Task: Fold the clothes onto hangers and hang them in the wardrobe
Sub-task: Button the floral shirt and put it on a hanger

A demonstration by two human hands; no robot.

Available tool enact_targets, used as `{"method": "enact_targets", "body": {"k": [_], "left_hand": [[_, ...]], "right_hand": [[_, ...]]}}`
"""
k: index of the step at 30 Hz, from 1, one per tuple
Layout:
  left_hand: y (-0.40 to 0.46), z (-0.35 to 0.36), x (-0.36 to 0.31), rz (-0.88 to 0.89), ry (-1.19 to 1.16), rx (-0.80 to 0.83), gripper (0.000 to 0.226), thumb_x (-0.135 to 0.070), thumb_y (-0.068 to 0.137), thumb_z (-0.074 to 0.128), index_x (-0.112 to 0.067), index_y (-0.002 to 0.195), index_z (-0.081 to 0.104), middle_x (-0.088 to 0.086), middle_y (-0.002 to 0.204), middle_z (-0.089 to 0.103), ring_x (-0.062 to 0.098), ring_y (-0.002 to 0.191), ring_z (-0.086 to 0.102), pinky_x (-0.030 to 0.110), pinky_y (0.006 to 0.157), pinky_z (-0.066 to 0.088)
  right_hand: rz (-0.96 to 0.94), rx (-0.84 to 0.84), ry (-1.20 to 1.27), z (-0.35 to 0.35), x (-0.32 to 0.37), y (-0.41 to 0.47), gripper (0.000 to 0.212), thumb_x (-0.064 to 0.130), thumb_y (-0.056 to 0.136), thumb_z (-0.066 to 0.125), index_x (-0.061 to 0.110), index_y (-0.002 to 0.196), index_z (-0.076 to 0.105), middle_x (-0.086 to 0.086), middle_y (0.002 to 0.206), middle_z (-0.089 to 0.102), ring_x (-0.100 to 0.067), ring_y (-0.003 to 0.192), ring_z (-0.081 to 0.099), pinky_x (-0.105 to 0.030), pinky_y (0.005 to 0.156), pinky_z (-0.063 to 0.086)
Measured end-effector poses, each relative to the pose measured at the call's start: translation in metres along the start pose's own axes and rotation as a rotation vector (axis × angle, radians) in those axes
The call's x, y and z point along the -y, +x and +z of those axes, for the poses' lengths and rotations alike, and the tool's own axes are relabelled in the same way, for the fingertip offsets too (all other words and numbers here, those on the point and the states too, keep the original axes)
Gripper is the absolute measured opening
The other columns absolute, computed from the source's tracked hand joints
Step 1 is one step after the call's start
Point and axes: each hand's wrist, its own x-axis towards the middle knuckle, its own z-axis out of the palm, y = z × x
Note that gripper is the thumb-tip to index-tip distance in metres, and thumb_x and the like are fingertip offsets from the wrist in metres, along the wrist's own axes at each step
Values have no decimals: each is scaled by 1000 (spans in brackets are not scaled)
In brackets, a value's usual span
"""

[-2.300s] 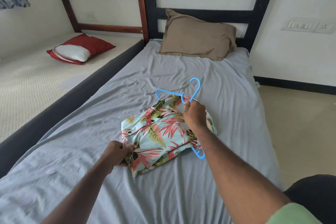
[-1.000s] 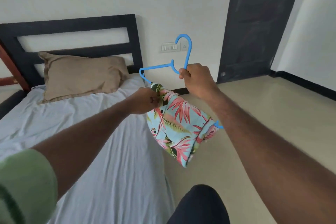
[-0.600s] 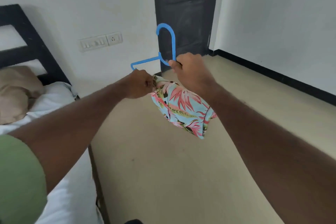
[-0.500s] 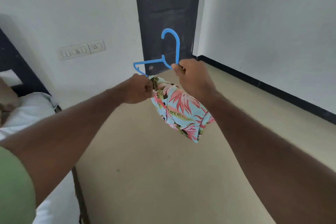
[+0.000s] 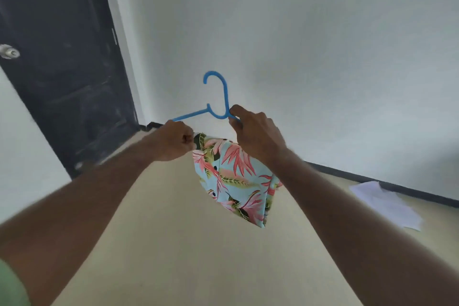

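Observation:
A folded floral shirt (image 5: 233,179), light blue with pink and green leaves, hangs from a blue plastic hanger (image 5: 218,104) held up in the air in front of me. My right hand (image 5: 255,131) grips the hanger at the base of its hook, which points up. My left hand (image 5: 176,141) is closed on the hanger's left arm and the shirt's top left edge. The hanger's right arm is hidden behind my right hand and the cloth. No wardrobe is in view.
A dark door (image 5: 62,62) with a round knob (image 5: 8,52) stands at the left. A white wall (image 5: 323,69) with a dark skirting faces me. White sheets of paper (image 5: 387,206) lie on the beige floor (image 5: 198,256) at the right.
I lifted the shirt on its hanger off the bed and turned right. The bed has left the view; the door slid to the left, and the papers came into sight.

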Motion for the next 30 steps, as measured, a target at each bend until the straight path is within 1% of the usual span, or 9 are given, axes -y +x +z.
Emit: {"method": "enact_targets", "body": {"k": [5, 8, 11, 16, 20, 22, 24, 27, 30], "left_hand": [[47, -36, -150, 266, -111, -105, 30, -21, 90, 73, -21, 69, 51, -7, 65, 56, 11, 58, 51, 23, 56, 35], [64, -52, -249, 447, -178, -273, 20, -25, 89, 75, -17, 100, 60, -4, 89, 58, 14, 72, 53, 27, 66, 39], [76, -54, -340, 627, -209, -255, 35, -24, 92, 74, -16, 125, 67, -5, 102, 53, 13, 86, 54, 29, 72, 40], [71, -37, -477, 901, -179, -302, 21, -30, 98, 64, -17, 110, 74, -4, 97, 62, 14, 81, 55, 28, 65, 37], [43, -20, -578, 1128, -165, -335, 25, -31, 101, 58, -10, 96, 71, -5, 73, 52, 20, 67, 50, 29, 59, 32], [26, -11, -631, 1247, -191, -322, 26, -32, 102, 56, -10, 92, 68, -4, 69, 51, 24, 61, 50, 31, 56, 37], [8, -2, -681, 1352, -215, -302, 27, -31, 102, 55, -10, 90, 67, 4, 70, 62, 31, 61, 57, 35, 57, 43], [-28, 3, -744, 1481, -366, -200, 25, -25, 101, 58, -6, 91, 70, 14, 77, 69, 33, 63, 58, 36, 61, 44], [-72, 6, -797, 1574, -370, -78, 25, -21, 104, 51, -5, 100, 70, 17, 83, 67, 33, 73, 57, 37, 68, 44]], "right_hand": [[180, -85, -43, -143, -56, -24, 20, 33, 108, 46, 27, 123, 57, 2, 78, 61, -22, 63, 58, -33, 58, 47], [270, -148, -78, -222, -88, -56, 21, 33, 107, 47, 26, 122, 61, 9, 76, 57, -21, 65, 60, -34, 61, 50], [351, -231, -116, -290, -117, -95, 21, 34, 106, 50, 26, 122, 63, 7, 80, 63, -18, 62, 62, -34, 62, 54], [534, -380, -203, -379, -158, -175, 22, 35, 105, 52, 26, 120, 65, 12, 75, 58, -9, 58, 57, -26, 58, 43], [700, -463, -284, -433, -177, -248, 24, 33, 105, 53, 22, 123, 65, 6, 100, 69, -9, 75, 60, -18, 57, 40], [794, -491, -337, -460, -177, -294, 25, 26, 105, 53, 19, 127, 64, 11, 106, 64, -6, 77, 57, -12, 58, 36], [904, -519, -392, -486, -170, -341, 25, 24, 105, 52, 16, 125, 65, 7, 104, 65, -7, 75, 57, -17, 60, 39], [1095, -537, -507, -512, -145, -404, 27, 31, 107, 47, 13, 117, 65, -4, 99, 69, -23, 82, 64, -37, 71, 53], [1213, -646, -621, -522, -112, -468, 22, 24, 106, 48, 14, 98, 66, 6, 82, 60, -17, 71, 57, -33, 63, 47]]}}
